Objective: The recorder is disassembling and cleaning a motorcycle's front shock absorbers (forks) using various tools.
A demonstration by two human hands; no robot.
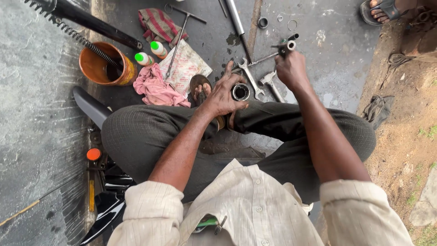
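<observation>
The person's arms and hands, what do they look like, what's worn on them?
Both forearms are bare, with cream, slightly soiled shirt sleeves rolled up near the elbows. The left hand and right hand are bare: no gloves, and no rings or watch that I can see.

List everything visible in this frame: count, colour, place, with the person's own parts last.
metal tube: one, dark with a silver rim, held in the left hand
small metal tool: one, silver, gripped by the right hand
wrenches: two or so, silver, on the floor between the hands
orange bucket: one, upper left, a coil spring lying across it
small bottles: two, white with green caps, beside the bucket
pink cloth: one, below the bottles
striped cloth: one, red-green, top centre
sandalled foot: another person's, top right
left hand: around the tube
right hand: closed on the tool
</observation>
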